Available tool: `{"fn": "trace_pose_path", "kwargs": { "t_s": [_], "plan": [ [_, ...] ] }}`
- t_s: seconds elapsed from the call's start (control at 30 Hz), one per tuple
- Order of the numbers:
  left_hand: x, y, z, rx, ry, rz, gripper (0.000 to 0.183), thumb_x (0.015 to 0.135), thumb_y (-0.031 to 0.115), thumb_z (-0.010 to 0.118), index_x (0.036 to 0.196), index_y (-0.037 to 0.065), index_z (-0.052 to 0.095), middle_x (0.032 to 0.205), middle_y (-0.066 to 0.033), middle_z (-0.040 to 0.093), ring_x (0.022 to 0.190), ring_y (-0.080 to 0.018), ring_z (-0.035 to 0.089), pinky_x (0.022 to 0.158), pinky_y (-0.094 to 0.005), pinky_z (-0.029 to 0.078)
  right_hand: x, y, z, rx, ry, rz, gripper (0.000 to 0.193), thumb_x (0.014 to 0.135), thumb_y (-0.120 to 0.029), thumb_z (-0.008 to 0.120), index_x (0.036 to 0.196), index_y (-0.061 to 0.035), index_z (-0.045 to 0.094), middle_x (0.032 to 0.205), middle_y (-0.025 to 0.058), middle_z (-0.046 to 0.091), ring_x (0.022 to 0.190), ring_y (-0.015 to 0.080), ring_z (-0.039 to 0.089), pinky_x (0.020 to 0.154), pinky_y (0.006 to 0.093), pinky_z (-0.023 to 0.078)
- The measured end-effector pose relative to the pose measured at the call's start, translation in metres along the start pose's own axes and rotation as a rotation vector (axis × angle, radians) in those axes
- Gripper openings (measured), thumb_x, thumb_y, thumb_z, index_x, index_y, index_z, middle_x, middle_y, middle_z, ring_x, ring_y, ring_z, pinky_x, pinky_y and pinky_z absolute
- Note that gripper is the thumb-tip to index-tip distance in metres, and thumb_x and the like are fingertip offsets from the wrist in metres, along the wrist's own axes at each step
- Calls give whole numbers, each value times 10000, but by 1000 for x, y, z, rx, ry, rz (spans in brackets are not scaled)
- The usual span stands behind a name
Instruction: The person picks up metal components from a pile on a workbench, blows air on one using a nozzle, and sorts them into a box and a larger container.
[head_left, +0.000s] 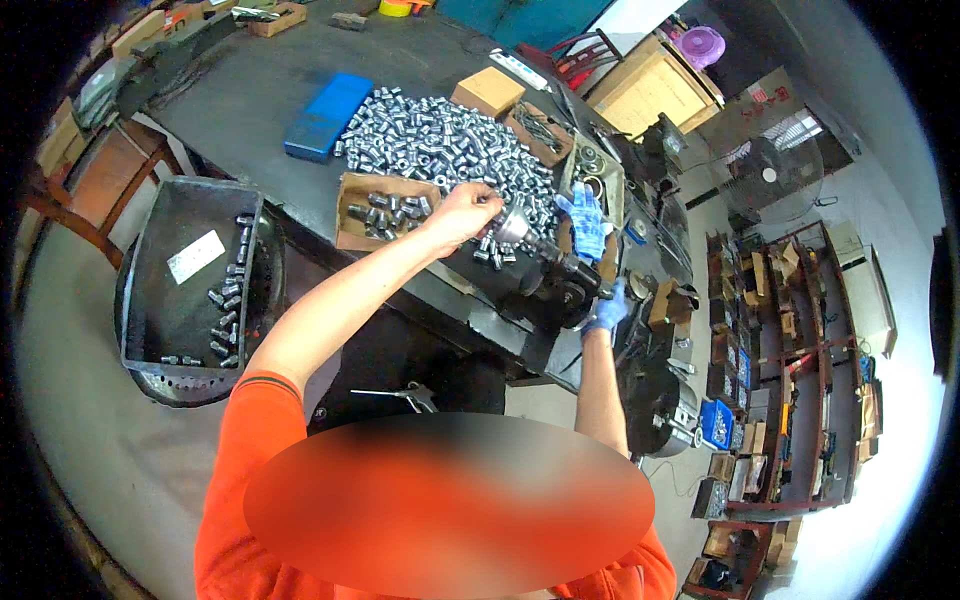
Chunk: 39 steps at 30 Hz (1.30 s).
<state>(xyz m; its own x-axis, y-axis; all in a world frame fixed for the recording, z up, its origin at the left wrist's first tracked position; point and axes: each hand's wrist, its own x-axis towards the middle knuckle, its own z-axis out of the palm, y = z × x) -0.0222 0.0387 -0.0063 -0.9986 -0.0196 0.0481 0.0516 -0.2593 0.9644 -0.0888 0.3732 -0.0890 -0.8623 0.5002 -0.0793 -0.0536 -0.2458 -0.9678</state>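
Observation:
My left hand [466,211] is bare and closed around a small silver metal sleeve, held at the chuck [513,229] of a dark bench machine [560,275]. My right hand [607,309], in a blue glove, grips a lever on the machine's right side. A big heap of shiny metal sleeves [440,140] lies on the dark workbench [250,90] just beyond my left hand. A shallow cardboard tray [355,212] with several sleeves sits to the left of that hand. A spare blue glove [588,220] lies behind the machine.
A blue flat box [327,115] and cardboard boxes [488,90] lie on the bench. A dark metal bin [190,285] with several sleeves and a white slip stands at my left. A fan [772,175] and parts shelves [790,370] stand at the right.

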Motion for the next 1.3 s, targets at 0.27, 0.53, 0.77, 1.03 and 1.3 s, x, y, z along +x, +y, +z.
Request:
{"fn": "trace_pose_path", "kwargs": {
  "t_s": [0.27, 0.53, 0.77, 1.03, 1.3],
  "plan": [
    [-2, 3, -6, -21, -61, -58, 187, 801, 161, 563, 852, -17, 583, 625, -59, 560, 437, -89, 479, 370, -216, 350, -73, -102, 3, 142, 74, -192, 326, 868, -380, 493, 1008, -100, 587, 884, 38, 583, 758, 141, 533, 621, 307, 468],
    [-16, 13, -25, 104, 45, -28, 189, 779, 152, 593, 857, -19, 579, 625, -88, 591, 459, -127, 551, 389, -250, 404, -74, -14, -33, 131, -67, 122, 345, 885, -294, 430, 1092, -53, 565, 1028, 79, 598, 884, 207, 573, 765, 351, 466],
    [-19, 5, -76, 1207, 138, 232, 226, 706, 122, 557, 904, 14, 541, 775, -204, 608, 786, -346, 601, 685, -453, 462, 48, -22, -22, -419, -41, -441, 242, 849, -146, 474, 1003, -2, 593, 894, 60, 609, 739, 184, 574, 664, 326, 467],
    [-202, 110, -215, 1580, 67, -104, 275, 723, 203, 595, 962, 66, 609, 843, -181, 621, 826, -340, 596, 738, -440, 465, -91, -93, -12, -137, -32, -576, 278, 835, -303, 518, 973, -68, 567, 779, 24, 564, 624, 117, 512, 481, 222, 394],
    [-289, 69, -297, 1922, -386, -905, 229, 604, 121, 614, 830, 106, 648, 831, -148, 638, 824, -324, 614, 673, -421, 479, -120, -55, -34, 162, -64, 62, 322, 884, -375, 455, 819, -78, 563, 568, -48, 449, 435, 50, 353, 355, 175, 237]
  ]
}}
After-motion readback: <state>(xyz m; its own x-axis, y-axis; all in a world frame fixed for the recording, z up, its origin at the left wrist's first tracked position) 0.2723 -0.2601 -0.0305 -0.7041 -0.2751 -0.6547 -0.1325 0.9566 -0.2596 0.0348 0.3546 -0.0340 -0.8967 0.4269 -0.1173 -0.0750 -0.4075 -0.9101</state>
